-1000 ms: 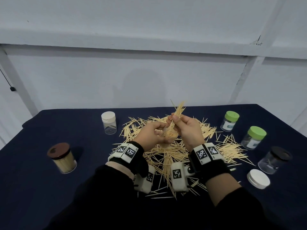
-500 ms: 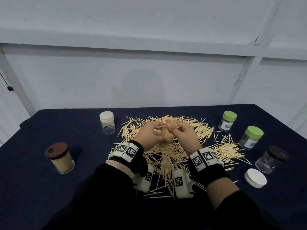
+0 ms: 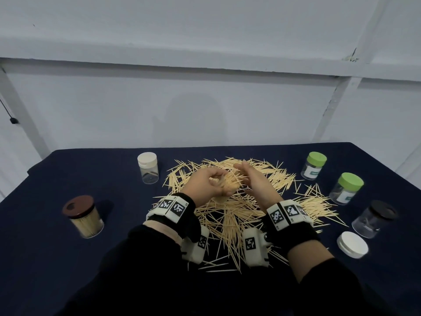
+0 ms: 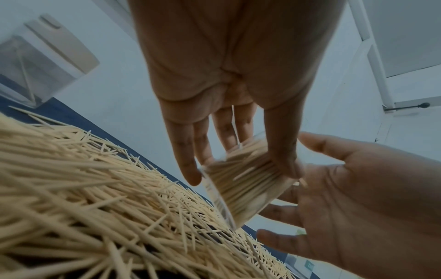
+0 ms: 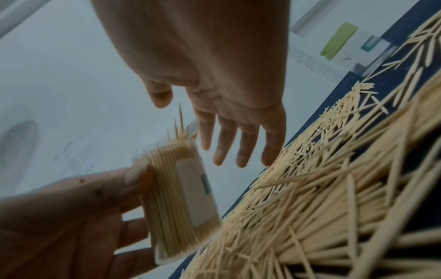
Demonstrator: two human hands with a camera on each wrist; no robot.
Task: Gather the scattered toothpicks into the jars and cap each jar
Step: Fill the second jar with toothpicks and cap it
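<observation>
A wide heap of loose toothpicks (image 3: pixel 230 215) covers the middle of the dark blue table (image 3: pixel 57 258). Just above it my left hand (image 3: pixel 206 184) grips a clear uncapped jar (image 3: pixel 230 187) packed with toothpicks. In the left wrist view, thumb and fingers wrap the jar (image 4: pixel 243 181). The right wrist view shows a pale label on the jar (image 5: pixel 183 190) and several tips sticking out of its mouth. My right hand (image 3: pixel 249 177) is right beside the jar, fingers (image 5: pixel 238 139) straight and spread, holding nothing.
A white-capped jar (image 3: pixel 148 167) stands back left and a brown-capped jar (image 3: pixel 83 216) full of toothpicks at the left. Two green-capped jars (image 3: pixel 314 165) (image 3: pixel 347 188), a black-capped jar (image 3: pixel 373 221) and a loose white lid (image 3: pixel 352 244) line the right side.
A second ago my right hand pinched a bundle of toothpicks above the jar. It lowered them into the jar, let go, and now is open beside it. The left hand stayed put.
</observation>
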